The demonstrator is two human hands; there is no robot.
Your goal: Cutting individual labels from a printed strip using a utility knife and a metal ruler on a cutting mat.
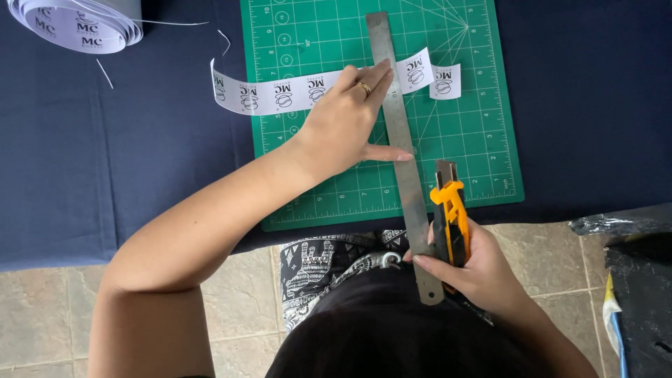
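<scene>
My left hand (pixel 346 119) presses flat on a long steel ruler (pixel 400 150) and on a white strip of printed labels (pixel 280 91) that lies across a green cutting mat (pixel 483 140). The ruler runs from the mat's far edge down past its near edge. A small cut label piece (pixel 445 80) lies just right of the ruler. My right hand (pixel 476 269) grips an orange and black utility knife (pixel 449 210), its blade end beside the ruler's right edge near the mat's front. A ring sits on a finger of my left hand.
A roll of the same white label tape (pixel 77 24) sits at the far left on the dark blue tablecloth (pixel 105 161). Thin paper slivers lie near it. A black plastic bag (pixel 640 280) lies at the right over the tiled floor (pixel 42 315).
</scene>
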